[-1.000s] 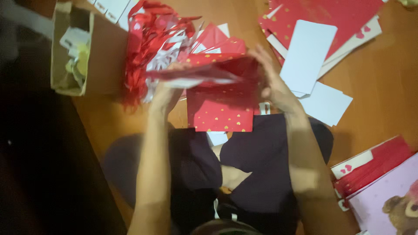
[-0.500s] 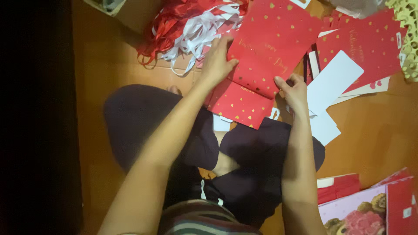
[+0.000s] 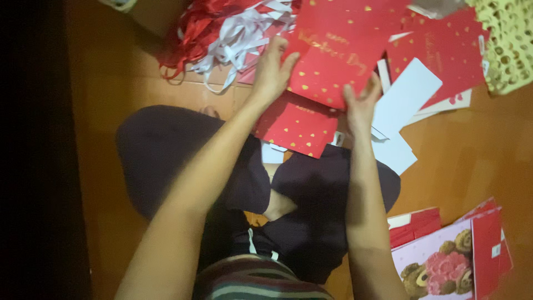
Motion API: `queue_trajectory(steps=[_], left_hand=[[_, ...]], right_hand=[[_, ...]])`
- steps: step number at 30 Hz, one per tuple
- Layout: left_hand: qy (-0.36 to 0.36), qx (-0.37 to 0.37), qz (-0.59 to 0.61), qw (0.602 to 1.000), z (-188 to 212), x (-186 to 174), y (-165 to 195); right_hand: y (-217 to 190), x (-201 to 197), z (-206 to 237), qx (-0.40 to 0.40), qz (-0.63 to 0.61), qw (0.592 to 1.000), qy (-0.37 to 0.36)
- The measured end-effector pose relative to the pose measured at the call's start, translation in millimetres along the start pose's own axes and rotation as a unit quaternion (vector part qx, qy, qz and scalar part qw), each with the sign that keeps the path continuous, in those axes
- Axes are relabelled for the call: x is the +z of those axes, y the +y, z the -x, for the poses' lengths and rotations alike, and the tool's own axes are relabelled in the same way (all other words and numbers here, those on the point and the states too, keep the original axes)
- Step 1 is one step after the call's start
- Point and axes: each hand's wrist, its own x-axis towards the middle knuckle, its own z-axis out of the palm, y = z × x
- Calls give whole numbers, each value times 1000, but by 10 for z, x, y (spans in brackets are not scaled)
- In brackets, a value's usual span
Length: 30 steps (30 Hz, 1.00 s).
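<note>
Both hands are gripping a red bag (image 3: 333, 55) dotted with gold: the left hand (image 3: 273, 69) is clamping its left edge, fingers on top, and the right hand (image 3: 361, 103) is pinching its lower right corner. Beneath the grip, a second red bag (image 3: 294, 125) is lying against the knees. Left of the left hand, red and white ribbons (image 3: 227, 39) are piling up. Right of the right hand, white cards (image 3: 408, 97) are resting on the wooden floor (image 3: 472, 155).
</note>
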Motion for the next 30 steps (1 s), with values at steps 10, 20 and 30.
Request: queue_trajectory(steps=[10,20,30], left_hand=[[-150,-63,-46,986,110,163,534],[-402,126,-505,753,854,324,497],[-368,140,-572,720,1211,481,189]], right_hand=[[-29,-938,-220,-238,-21,958,160],[98,-1843,-338,-134,-194,935,266],[280,-1614,-341,-179,112,935,286]])
